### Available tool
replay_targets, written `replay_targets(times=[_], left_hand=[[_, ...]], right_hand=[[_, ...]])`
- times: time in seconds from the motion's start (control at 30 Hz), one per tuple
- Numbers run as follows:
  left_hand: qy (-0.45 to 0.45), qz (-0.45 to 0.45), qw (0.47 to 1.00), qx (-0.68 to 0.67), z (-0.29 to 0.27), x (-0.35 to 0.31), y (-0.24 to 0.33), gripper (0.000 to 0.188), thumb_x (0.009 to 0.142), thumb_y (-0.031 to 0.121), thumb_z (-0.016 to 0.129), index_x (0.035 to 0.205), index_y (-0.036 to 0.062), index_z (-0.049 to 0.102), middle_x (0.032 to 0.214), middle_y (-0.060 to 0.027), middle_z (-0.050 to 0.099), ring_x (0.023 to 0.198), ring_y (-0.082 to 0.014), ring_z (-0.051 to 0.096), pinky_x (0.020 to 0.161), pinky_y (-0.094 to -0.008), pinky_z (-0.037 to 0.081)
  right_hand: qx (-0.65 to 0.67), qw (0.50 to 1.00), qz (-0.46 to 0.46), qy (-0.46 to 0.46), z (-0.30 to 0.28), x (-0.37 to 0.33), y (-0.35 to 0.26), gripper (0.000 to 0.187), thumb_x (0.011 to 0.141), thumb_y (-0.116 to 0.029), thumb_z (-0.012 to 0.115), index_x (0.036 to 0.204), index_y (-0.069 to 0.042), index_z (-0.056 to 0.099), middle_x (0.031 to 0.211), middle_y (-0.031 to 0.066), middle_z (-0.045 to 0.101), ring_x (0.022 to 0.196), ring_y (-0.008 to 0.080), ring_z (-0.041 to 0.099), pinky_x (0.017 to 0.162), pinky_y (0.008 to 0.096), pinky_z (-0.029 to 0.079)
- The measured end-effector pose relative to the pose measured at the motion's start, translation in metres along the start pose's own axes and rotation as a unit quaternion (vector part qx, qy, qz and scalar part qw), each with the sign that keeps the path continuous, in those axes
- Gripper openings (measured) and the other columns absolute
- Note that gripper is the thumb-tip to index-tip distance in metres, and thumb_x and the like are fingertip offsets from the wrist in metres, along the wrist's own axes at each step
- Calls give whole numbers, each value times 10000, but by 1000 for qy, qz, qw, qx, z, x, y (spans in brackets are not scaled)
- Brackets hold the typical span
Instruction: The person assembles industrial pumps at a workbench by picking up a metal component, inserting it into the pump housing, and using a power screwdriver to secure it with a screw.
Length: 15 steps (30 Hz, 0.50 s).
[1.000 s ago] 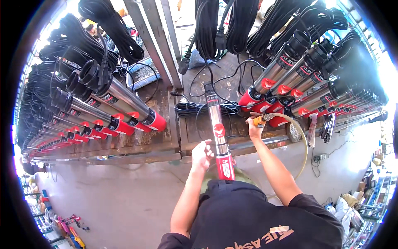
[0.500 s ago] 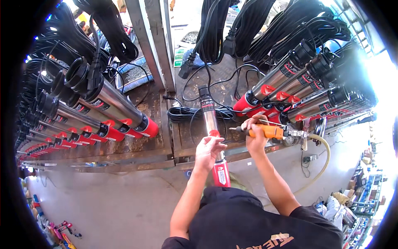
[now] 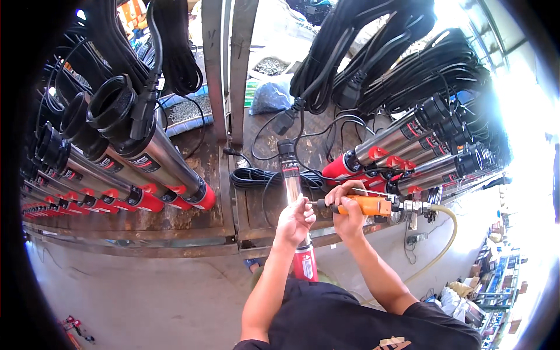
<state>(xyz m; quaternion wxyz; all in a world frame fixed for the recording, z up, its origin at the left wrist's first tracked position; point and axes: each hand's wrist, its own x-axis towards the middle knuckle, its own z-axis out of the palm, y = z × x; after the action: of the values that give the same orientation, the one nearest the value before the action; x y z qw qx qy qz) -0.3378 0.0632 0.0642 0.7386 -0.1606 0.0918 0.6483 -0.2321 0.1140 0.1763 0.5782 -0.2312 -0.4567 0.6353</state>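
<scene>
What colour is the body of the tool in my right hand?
The tool's body is orange; it shows best in the head view.

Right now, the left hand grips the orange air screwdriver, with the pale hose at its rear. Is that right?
Wrong hand: the head view shows the right hand gripping the orange air screwdriver, with the pale hose at its rear.

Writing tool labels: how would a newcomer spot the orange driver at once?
Find the brown workbench. Over its near side, just right of the upper body of the silver-and-red pump, the right hand grips the driver. Unlike that pump, it's orange, with a pale yellow hose behind.
</scene>
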Motion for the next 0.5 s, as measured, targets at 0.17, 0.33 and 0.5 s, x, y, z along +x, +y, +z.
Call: replay_targets(times=[0.17,0.33,0.5], left_hand=[[-20,16,1000,0,10,6,1,197,1042,196,576,1031,12,646,819,-46,616,657,-111,520,570,-241,431],[77,23,997,-5,19,21,4,204,1030,223,606,966,31,635,750,-32,589,594,-107,497,521,-235,414],[176,57,983,13,26,68,19,265,996,282,669,841,87,578,646,13,503,489,-74,406,421,-223,311]], right_hand=[[-28,999,-9,-13,0,8,11,258,831,-69,544,1084,-27,512,772,86,520,756,203,541,738,360,490],[-56,997,-33,-46,-6,22,26,256,837,-80,545,1088,-41,512,771,85,517,768,204,541,747,358,486],[-112,989,-51,-84,-10,48,62,206,887,9,541,1082,-32,487,820,80,581,797,181,594,748,329,501]])
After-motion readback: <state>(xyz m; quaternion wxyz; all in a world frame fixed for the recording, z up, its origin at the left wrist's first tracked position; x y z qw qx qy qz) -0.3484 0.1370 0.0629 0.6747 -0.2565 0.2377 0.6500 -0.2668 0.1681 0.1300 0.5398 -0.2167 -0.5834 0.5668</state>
